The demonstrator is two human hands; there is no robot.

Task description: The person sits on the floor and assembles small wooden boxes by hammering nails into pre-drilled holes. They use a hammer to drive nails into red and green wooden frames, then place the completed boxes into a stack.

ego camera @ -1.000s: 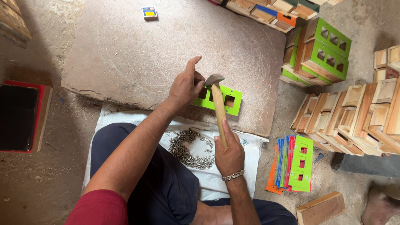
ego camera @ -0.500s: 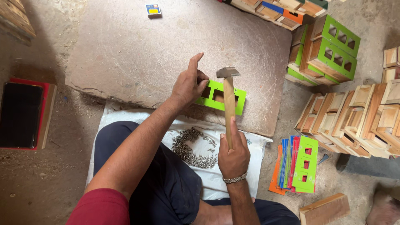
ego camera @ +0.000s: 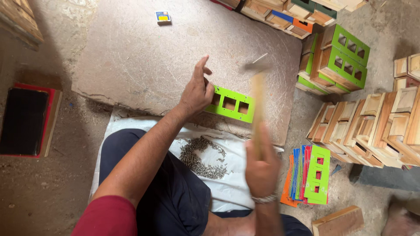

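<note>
Gripping a wooden-handled hammer [ego camera: 258,105], the right hand [ego camera: 261,168] is clenched round its shaft, head blurred at twelve o'clock above it. At ten o'clock, past a heap of small nails [ego camera: 200,158] on white cloth, the left hand [ego camera: 197,92] pinches the end of a green windowed panel [ego camera: 232,104] lying on a stone slab [ego camera: 144,61].

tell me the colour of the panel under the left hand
Bright green panel, with square cut-outs, seen in the head view.

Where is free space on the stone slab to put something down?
The stone slab is bare from the left hand up to the small box. It is crowded around the green panel and hammer, and at the stacked boxes.
</note>
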